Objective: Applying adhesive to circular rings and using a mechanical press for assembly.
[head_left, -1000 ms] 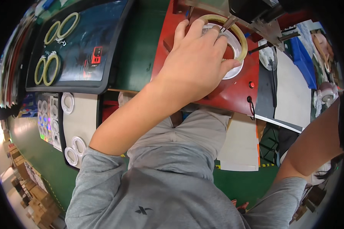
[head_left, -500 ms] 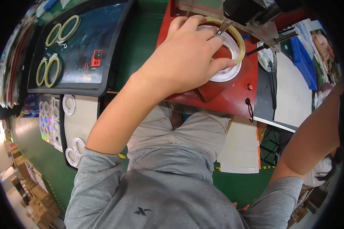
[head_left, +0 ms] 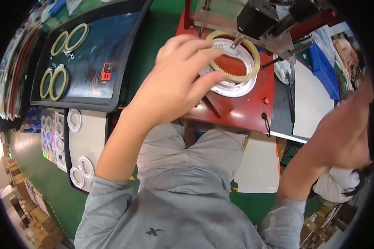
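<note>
My left hand (head_left: 186, 72) is at the left side of a pale yellow ring (head_left: 254, 70) with small teeth along its inner edge. Thumb and fingers close around that side of the ring; the fingertips partly hide it. Beneath the yellow ring, and showing past its near edge, lies a white ring-shaped part (head_left: 232, 91) on a red machine base (head_left: 247, 112). A thin metal pin (head_left: 237, 42) of the machine points down by the rings' far side. Only my right forearm (head_left: 320, 145), bent upward and blurred, shows at the right; the hand itself is out of view.
A black-rimmed tray (head_left: 124, 79) at the left bears several yellow rings (head_left: 59, 85) and a red-and-black switch (head_left: 106, 71). Below it, white rings (head_left: 86, 167) lie on a pale board. The machine head (head_left: 257, 18) overhangs the base. A red button (head_left: 266, 101) and blue bin (head_left: 323, 70) are at right.
My left hand has drawn back to the left, uncovering more of the yellow ring and its teeth. My right forearm has shifted a little. The whole view has tilted slightly.
</note>
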Demonstrator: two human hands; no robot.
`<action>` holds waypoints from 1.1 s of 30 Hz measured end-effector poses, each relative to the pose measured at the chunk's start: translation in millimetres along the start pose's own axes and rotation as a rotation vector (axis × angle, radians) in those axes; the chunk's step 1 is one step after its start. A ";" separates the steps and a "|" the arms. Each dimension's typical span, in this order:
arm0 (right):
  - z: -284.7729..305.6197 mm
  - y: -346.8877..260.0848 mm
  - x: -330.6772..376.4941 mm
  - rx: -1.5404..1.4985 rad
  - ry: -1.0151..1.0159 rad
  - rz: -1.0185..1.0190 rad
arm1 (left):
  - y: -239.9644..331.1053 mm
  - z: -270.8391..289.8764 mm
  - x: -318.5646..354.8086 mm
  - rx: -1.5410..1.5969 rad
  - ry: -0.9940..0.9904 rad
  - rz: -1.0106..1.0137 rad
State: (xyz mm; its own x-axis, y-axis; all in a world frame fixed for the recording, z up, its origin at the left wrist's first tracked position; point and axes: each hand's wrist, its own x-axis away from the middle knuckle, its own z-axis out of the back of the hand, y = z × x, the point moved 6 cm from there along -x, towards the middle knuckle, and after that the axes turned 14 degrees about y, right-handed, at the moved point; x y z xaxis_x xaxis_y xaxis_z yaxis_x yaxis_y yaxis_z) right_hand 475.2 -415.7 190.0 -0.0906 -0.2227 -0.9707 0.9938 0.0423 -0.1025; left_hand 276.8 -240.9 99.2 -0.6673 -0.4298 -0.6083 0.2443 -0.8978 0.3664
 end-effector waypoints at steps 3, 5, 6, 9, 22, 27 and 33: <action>16.6 -42.2 37.2 -0.085 -0.083 -0.284 | -37.4 12.5 43.8 0.250 0.225 0.155; 10.7 -40.2 83.3 0.148 -0.485 -0.319 | -55.2 -0.5 74.1 0.454 0.309 0.411; 8.2 -33.1 109.2 0.220 -0.668 -0.337 | -63.4 -8.8 88.5 0.509 0.267 0.488; 6.5 -37.5 136.9 0.371 -0.970 -0.276 | -59.5 -18.4 106.0 0.379 0.184 0.449; -0.6 -23.5 115.7 0.229 -0.940 -0.286 | -61.8 -24.0 103.2 0.404 0.205 0.551; -10.4 -27.2 94.5 0.089 -0.658 -0.393 | -56.5 -14.8 97.8 0.308 0.137 0.501; -37.2 -39.0 87.5 -0.059 -0.519 -0.315 | -6.7 20.7 48.6 0.209 0.297 0.087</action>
State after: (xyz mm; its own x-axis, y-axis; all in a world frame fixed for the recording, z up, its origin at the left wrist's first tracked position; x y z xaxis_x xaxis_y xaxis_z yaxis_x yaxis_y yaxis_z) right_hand 426.1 -400.6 100.9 -0.3221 -0.6783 -0.6605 0.9176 -0.0520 -0.3941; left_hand 228.1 -253.8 81.8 -0.4099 -0.5403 -0.7349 0.1217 -0.8309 0.5430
